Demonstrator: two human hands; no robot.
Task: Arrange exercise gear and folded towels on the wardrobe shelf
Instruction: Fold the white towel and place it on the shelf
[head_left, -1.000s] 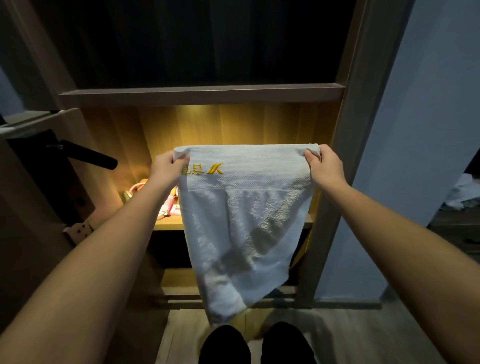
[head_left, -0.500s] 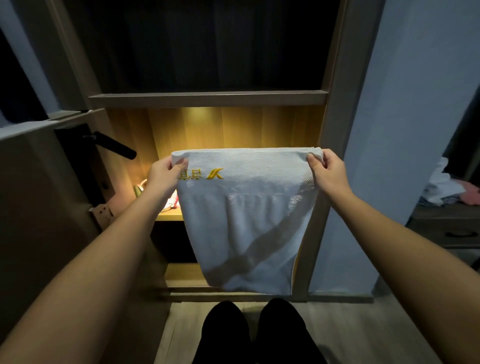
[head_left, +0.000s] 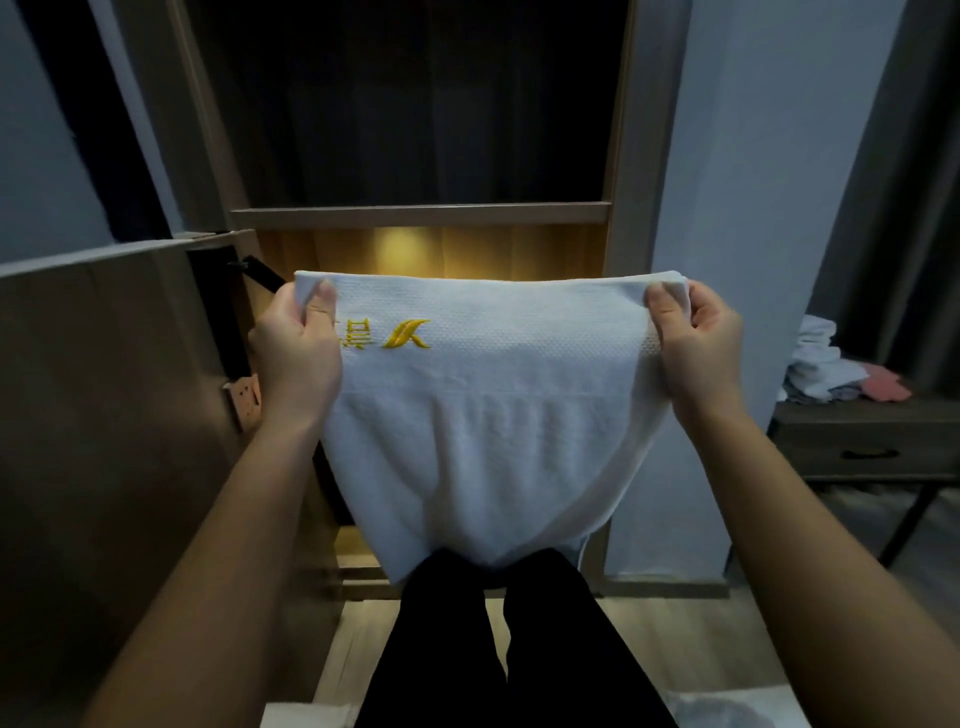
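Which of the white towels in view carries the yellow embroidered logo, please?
The white towel stretched between the left hand and right hand; the logo sits near the left hand. The piled towels on the side table show none.

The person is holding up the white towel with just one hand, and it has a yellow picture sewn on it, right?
Not quite. Both hands hold it: the left hand pinches one top corner and the right hand pinches the other, as the head view shows. The rest is right: the white towel hangs between them and has a yellow picture sewn near the left corner.
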